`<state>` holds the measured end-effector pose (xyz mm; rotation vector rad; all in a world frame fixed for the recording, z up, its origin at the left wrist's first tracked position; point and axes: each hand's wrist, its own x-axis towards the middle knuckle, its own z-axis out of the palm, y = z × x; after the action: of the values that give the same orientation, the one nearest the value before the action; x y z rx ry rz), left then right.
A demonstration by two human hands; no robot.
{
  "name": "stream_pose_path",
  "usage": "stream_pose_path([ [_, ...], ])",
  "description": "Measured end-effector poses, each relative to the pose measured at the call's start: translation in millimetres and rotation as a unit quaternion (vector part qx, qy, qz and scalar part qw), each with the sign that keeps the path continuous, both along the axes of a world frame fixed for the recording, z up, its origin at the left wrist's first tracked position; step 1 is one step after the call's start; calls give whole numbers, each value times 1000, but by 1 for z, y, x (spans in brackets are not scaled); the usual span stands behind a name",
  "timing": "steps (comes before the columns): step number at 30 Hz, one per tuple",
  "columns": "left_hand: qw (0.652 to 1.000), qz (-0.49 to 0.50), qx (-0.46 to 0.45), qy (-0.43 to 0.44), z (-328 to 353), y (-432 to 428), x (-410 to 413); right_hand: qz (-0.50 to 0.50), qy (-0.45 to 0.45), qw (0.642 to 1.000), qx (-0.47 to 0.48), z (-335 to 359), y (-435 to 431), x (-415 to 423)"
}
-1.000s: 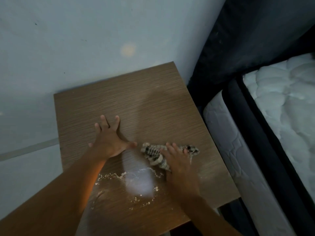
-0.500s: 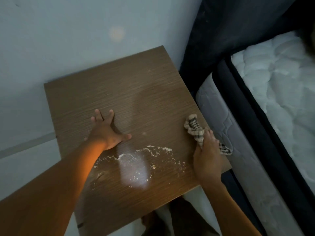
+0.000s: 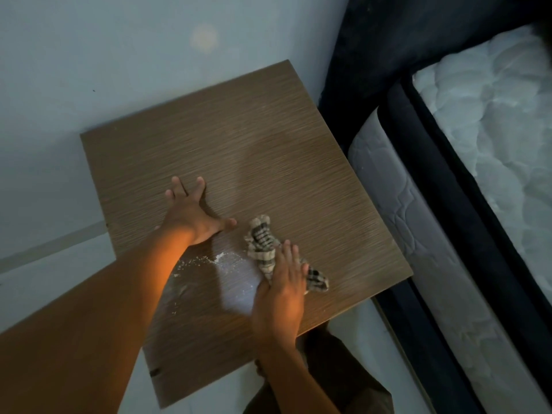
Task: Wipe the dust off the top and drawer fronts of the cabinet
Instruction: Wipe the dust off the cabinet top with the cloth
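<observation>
The brown wood-grain cabinet top (image 3: 268,144) fills the middle of the head view. My left hand (image 3: 191,213) lies flat on it with fingers spread. My right hand (image 3: 283,282) presses a crumpled checked cloth (image 3: 263,240) onto the top, fingers straight over the cloth's near half. White dust (image 3: 206,259) lies scattered between my two hands, beside a bright patch of light. The drawer fronts are hidden below the top.
A pale wall (image 3: 119,70) runs behind and left of the cabinet. A bed with a dark frame (image 3: 424,204) and white quilted mattress (image 3: 493,130) stands close on the right. Pale floor (image 3: 367,333) and my dark-clothed legs show below the front edge.
My right hand has swept the cloth from the cabinet's right edge back left into the dust patch. Less dust shows on the right side. My left hand stays flat in place.
</observation>
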<state>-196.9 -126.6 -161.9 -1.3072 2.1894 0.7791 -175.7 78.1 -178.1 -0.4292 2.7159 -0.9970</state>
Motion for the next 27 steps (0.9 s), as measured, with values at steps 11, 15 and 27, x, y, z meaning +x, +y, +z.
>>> stream_pose_path([
  [11,1000,2,-5,1,2,2,-2,46,-26,998,19,50,-7,-111],
  [15,1000,6,0,4,3,2,-1,147,-12,987,57,17,-32,-143],
  [27,999,-37,3,0,12,-3,6,442,84,893,7,-7,33,-62],
])
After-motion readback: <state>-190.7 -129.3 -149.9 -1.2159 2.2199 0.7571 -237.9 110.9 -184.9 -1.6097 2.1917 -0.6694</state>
